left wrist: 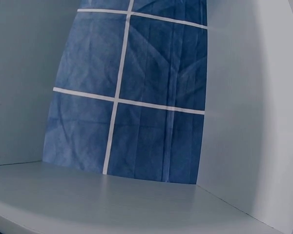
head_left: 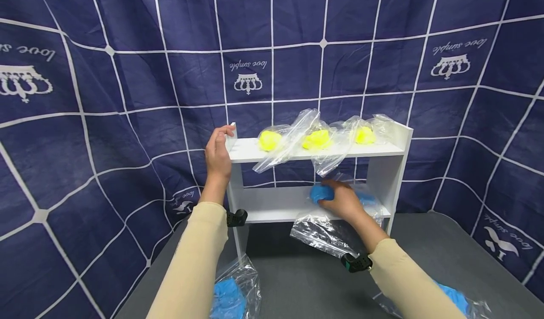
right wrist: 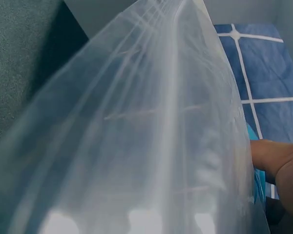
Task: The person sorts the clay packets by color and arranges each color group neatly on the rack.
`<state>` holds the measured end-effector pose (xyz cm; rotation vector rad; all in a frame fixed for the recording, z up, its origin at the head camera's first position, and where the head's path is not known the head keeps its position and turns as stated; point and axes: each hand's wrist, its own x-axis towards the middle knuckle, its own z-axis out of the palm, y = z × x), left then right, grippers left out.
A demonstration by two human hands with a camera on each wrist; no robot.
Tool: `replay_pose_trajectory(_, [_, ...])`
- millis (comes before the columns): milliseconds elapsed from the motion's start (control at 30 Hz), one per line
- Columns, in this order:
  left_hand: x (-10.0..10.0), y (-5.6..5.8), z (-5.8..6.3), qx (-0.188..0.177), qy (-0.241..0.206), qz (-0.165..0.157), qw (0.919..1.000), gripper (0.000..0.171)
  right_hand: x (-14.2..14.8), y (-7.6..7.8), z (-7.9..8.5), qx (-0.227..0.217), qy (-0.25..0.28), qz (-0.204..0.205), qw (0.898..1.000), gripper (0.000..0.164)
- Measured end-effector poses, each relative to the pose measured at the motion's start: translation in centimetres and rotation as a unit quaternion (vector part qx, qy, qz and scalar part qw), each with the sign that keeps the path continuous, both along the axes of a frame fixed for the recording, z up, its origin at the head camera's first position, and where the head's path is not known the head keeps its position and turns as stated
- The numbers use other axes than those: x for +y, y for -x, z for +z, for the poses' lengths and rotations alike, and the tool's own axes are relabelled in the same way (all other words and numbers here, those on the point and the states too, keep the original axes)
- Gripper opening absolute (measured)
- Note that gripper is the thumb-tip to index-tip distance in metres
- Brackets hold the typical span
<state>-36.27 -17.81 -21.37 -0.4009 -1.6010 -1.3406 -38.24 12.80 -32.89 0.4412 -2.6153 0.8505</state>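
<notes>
My left hand (head_left: pixel 218 153) grips the upper left side panel of a white two-tier shelf (head_left: pixel 278 205), its fingers over the edge. At the lower board, my right hand (head_left: pixel 343 200) holds a blue lump (head_left: pixel 319 193) in a clear plastic bag (head_left: pixel 320 231) whose loose end hangs over the front edge. Another bagged blue piece (head_left: pixel 366 199) lies to the right of that hand, partly hidden. In the right wrist view the clear bag (right wrist: pixel 151 122) covers much of the scene, with my right thumb (right wrist: pixel 271 156) against the blue lump at the right.
Yellow lumps (head_left: pixel 269 140) in clear bags lie in a row on the top board. On the dark grey table (head_left: pixel 293 286), one bagged blue piece (head_left: pixel 228 298) lies front left and another blue piece (head_left: pixel 452 298) front right. A navy checked cloth (head_left: pixel 293 73) hangs behind.
</notes>
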Motion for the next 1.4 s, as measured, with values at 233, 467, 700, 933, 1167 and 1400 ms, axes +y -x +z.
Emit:
replay_pose_trajectory(233, [0.4,-1.3,0.5,-0.001,-0.003,-0.002,1.0000,0.038,-0.3,-0.1,-0.1,-0.002,-0.039,0.002,0.999,0.059])
replay_pose_trajectory(467, [-0.7,1.5,-0.6,0.002,-0.005,-0.008,1.0000,0.040,-0.1,-0.2,0.0,-0.005,-0.057,0.009,0.998,0.060])
replay_pose_trajectory(700, [-1.0,1.7,-0.9,0.003,-0.001,-0.013,0.9999,0.039,0.3,-0.6,0.0,0.024,-0.037,0.031,0.999,0.059])
replay_pose_trajectory(933, [-1.0,1.9,-0.9,0.005,0.001,-0.019,0.9998,0.038,1.3,-2.2,0.0,0.075,-0.001,0.054,0.996,0.048])
replay_pose_trajectory(1167, [-0.8,1.9,-0.9,0.005,0.003,-0.015,0.9999,0.039,3.0,-4.9,1.0,0.110,0.014,0.061,0.992,0.041])
replay_pose_trajectory(1400, [-0.9,1.7,-0.9,0.010,0.009,-0.010,0.9999,0.040,4.6,-7.6,0.9,0.148,0.019,0.070,0.986,0.043])
